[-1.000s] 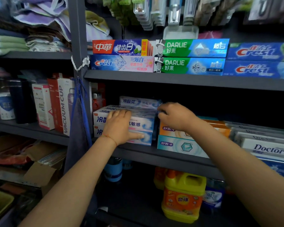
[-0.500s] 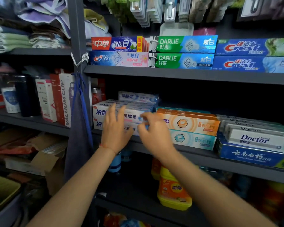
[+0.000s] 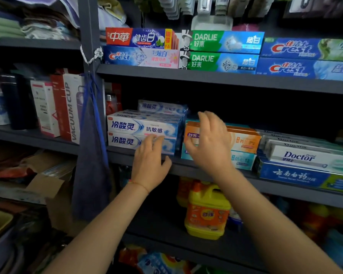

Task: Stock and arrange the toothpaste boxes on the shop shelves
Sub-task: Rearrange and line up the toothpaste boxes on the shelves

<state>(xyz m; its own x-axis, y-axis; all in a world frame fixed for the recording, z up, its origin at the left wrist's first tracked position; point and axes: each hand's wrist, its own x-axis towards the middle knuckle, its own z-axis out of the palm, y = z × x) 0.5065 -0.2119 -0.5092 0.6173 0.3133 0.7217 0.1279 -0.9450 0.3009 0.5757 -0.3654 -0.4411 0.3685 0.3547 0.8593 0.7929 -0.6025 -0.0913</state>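
Middle shelf [image 3: 216,171], toothpaste section, viewed from the head camera.

Left hand [image 3: 150,165]: fingers straight and relaxed, tips against the front face of the lower white-and-blue toothpaste box [image 3: 127,141]; nothing gripped. Right hand [image 3: 208,143]: fingers spread and loosely bent, raised in front of the orange toothpaste box [image 3: 244,140]; contact with the box not determinable, nothing visibly held.

Stock in place: white-and-blue boxes stacked two high at the shelf's left end, fronts close to flush with the shelf lip, one more box [image 3: 160,106] lying higher and further back, slightly askew. Just beside them, orange box atop a teal box [image 3: 242,160]; then the Doctor boxes [image 3: 305,155] over a blue box [image 3: 297,175] at the right. Upper shelf [image 3: 206,77]: Crest [image 3: 141,56] and Darlie [image 3: 222,61] boxes, two tiers, faces forward, apparently finished.

Progress, as a judgement: stocking largely complete; remaining work mostly squaring and fronting the middle row, plus the askew rear box.

Clearances: narrow dark gap between the white-and-blue stack and the orange stack; generous dark headroom above the middle row, below the upper shelf. Left limit set by the grey upright post [image 3: 89,76]. Front edge close, hence risk of pulling a box over the lip. Yellow detergent jug [image 3: 206,214] on the shelf below, directly under the hands.
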